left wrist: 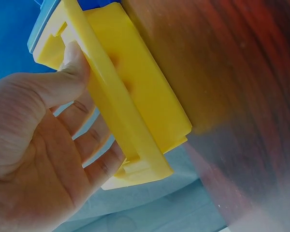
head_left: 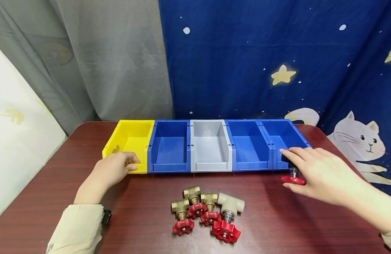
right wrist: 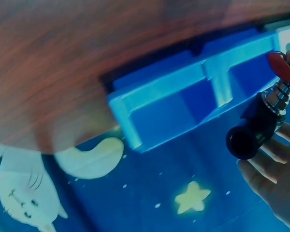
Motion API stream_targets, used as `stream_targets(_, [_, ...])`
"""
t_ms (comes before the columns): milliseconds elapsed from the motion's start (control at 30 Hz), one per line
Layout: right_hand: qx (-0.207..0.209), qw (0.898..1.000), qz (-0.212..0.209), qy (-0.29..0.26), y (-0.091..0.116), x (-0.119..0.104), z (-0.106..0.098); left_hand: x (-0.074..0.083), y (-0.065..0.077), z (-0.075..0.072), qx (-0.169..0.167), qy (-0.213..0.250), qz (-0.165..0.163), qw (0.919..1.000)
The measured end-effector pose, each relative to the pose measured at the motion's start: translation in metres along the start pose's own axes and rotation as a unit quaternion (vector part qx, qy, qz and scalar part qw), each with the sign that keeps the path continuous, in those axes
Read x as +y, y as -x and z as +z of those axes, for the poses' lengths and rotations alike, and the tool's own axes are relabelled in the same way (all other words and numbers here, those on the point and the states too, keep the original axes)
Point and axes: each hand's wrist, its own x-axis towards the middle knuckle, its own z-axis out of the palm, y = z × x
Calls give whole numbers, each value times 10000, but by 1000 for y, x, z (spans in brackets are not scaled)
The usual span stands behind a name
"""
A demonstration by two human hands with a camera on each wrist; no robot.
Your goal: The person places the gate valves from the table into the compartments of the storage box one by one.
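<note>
My left hand (head_left: 114, 167) is over the front of the yellow bin (head_left: 131, 128), its fingers loosely bent and reaching inside past the rim. The left wrist view shows the thumb near one end of that rim, with nothing visible between thumb and fingers; the fingertips are hidden. A small brownish shape shows in the bin behind the hand. At the right, my right hand (head_left: 322, 176) grips a black valve (right wrist: 253, 123) with a chrome neck and a red handwheel (head_left: 293, 180). It hangs at the front of the rightmost blue bin (head_left: 279, 135).
Between the end bins stand a blue bin (head_left: 169, 150), a grey bin (head_left: 211, 166) and another blue bin (head_left: 250, 165). On the brown table (head_left: 144, 218), several brass valves (head_left: 182, 208) and one beige valve (head_left: 231, 204) lie grouped, all with red handwheels. Curtains hang behind.
</note>
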Motion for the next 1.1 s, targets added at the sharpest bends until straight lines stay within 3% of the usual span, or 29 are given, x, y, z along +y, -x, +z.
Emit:
stream_targets(367, [-327,9993,-123,117,-13,32,0,0,0,-3,3,50,-42,10000])
stream_targets(667, [-445,9985,-213,222,-19,50,12,1,2,-2,50,16,-19,10000])
stream_targets(1100, [-1341,9907,211,44,-28,62,25,2,2,2,45,-1,-7,10000])
